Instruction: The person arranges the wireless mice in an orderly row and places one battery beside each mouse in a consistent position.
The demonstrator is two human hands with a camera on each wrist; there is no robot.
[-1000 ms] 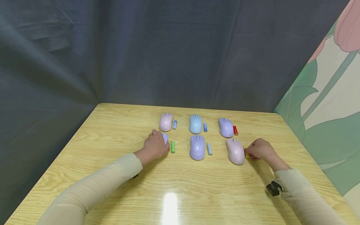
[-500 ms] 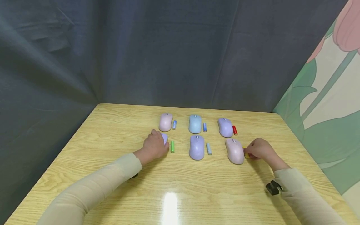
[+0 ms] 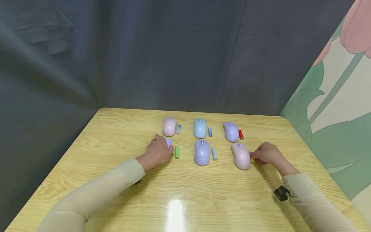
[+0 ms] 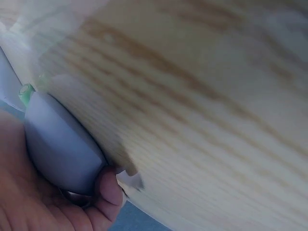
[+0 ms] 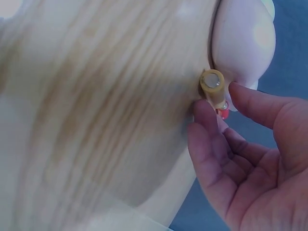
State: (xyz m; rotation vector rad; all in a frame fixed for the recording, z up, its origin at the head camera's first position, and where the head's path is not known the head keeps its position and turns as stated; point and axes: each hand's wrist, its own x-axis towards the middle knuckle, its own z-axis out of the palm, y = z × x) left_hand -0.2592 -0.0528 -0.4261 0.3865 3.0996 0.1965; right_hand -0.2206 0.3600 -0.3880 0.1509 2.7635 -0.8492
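Observation:
My left hand grips a purple computer mouse, its fingers and thumb curled about the sides. A green battery lies just right of that hand. At the right, my right hand is around a yellow battery lying beside a pink mouse. In the right wrist view a fingertip is close to the battery's side, and a narrow gap shows between thumb and battery. Most of the held mouse is covered by the hand in the head view.
On the wooden table stand a back-row pink mouse, a blue mouse and a purple mouse. Another purple mouse sits front middle. Batteries lie beside them, including a red battery. A dark curtain hangs behind.
The head view has shifted slightly. My right fingers have loosened a little from the yellow battery, and more of it shows. The left hand stays on its mouse.

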